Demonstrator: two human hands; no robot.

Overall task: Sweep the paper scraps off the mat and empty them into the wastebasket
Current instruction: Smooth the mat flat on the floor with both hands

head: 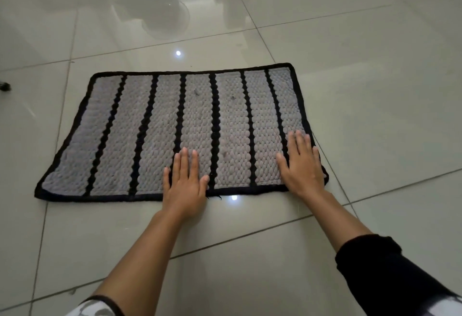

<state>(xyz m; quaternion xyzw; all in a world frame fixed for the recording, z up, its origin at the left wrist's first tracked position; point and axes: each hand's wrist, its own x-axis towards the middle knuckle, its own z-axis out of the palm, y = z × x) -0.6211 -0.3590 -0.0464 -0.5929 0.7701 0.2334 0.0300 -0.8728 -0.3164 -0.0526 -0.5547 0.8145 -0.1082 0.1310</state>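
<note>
So we're crouched over the mat [160,125], and closest to us it's just our forearms reaching across the glossy tiled floor [250,253], the right one with a black sleeve [375,265] pushed up past the wrist. Our left hand [183,180] lies flat on the mat's near edge, roughly at the middle of that edge, fingers spread and palm down, holding nothing. Our right hand [301,163] is the same deal at the mat's near right corner: open, pressed flat, nothing in it, with its outer fingers reaching the black border.

The mat itself is grey woven stuff with black stripes running away from us and a black trim all round, lying flat on the tiles. Between our two hands there's a tiny grey speck [224,153] on the weave, and further up toward the mat's far edge two more small bits [196,92], which might be paper scraps, too small to say for sure. Beyond the mat's far edge it's just floor with blurry reflections.
</note>
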